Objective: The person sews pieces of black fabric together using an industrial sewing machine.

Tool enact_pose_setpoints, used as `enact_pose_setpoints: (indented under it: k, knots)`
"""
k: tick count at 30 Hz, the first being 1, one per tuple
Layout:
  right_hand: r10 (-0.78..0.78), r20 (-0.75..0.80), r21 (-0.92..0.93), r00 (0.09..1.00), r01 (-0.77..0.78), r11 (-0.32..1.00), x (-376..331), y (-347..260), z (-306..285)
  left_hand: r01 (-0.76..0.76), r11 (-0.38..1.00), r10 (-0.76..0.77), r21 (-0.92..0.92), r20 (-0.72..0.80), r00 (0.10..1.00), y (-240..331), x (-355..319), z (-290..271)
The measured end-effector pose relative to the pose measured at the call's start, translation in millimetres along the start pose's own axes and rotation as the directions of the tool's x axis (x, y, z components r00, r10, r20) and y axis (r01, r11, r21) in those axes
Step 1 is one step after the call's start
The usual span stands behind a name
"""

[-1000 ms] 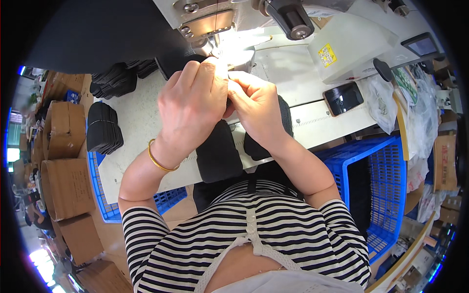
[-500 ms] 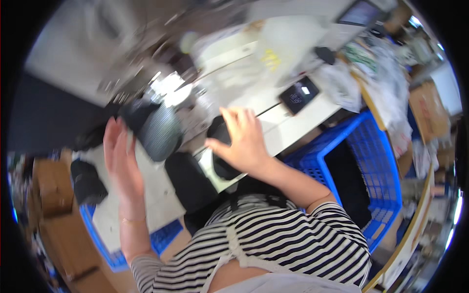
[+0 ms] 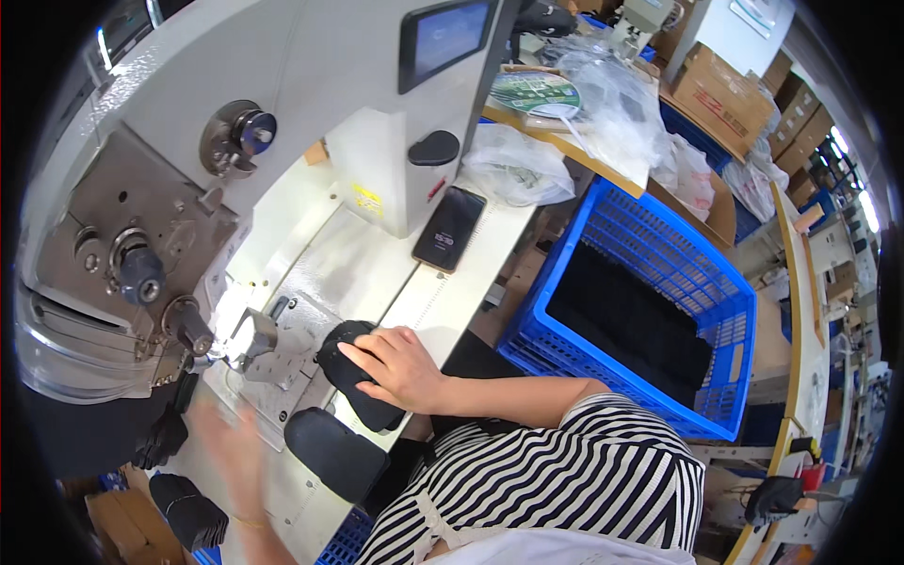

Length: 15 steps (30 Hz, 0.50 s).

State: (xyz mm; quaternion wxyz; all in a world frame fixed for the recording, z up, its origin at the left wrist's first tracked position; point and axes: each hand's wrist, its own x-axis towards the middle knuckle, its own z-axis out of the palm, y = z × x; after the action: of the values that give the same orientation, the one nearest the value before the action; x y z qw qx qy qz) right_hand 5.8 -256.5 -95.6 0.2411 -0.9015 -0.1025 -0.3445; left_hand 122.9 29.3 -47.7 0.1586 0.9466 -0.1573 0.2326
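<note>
My right hand [image 3: 399, 366] is closed on the edge of a thick black fabric piece or small stack [image 3: 350, 363], its fingers curled over the top. Just to the left, my left hand [image 3: 229, 443] is smeared by motion, so its fingers cannot be read; it is below the sewing machine's needle area [image 3: 247, 339]. A rounded flat black fabric piece [image 3: 334, 454] lies between the hands at the table's near edge. More black pieces are stacked [image 3: 188, 511] at the lower left, and others [image 3: 162, 433] hang or lie beside the machine head.
The large sewing machine [image 3: 311, 66] fills the far left, with a screen [image 3: 447, 42]. On the white table [image 3: 438, 315] lies a phone [image 3: 449, 229] near a clear plastic bag [image 3: 518, 168]. At right stands a blue crate [image 3: 650, 202] holding black fabric [image 3: 626, 320]. Cardboard boxes [image 3: 720, 99] are behind.
The view has swung and steadied. My right hand has come down onto the black fabric. My left hand is lower; the dark grey ribbed piece near it no longer shows.
</note>
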Motion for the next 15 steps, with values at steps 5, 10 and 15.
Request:
enact_pose_setpoints:
  k: [5,10,15]
  knots:
    - [-0.096,0.041,-0.047,0.995,0.098,0.994,-1.1,-4.1,19.3,0.262,0.942,-0.201,-0.208,0.276,0.940,44.0,-107.5,-14.0]
    - [0.033,0.114,0.187,0.993,-0.054,0.981,1.9,3.8,16.1,-0.129,0.987,0.136,0.097,-0.067,0.988,63.0,-105.4,-25.4]
    - [0.078,-0.100,0.588,0.992,-0.005,0.809,21.4,10.3,-8.4,0.513,0.061,-0.333,-0.857,0.467,0.819,64.9,-81.8,-45.4]
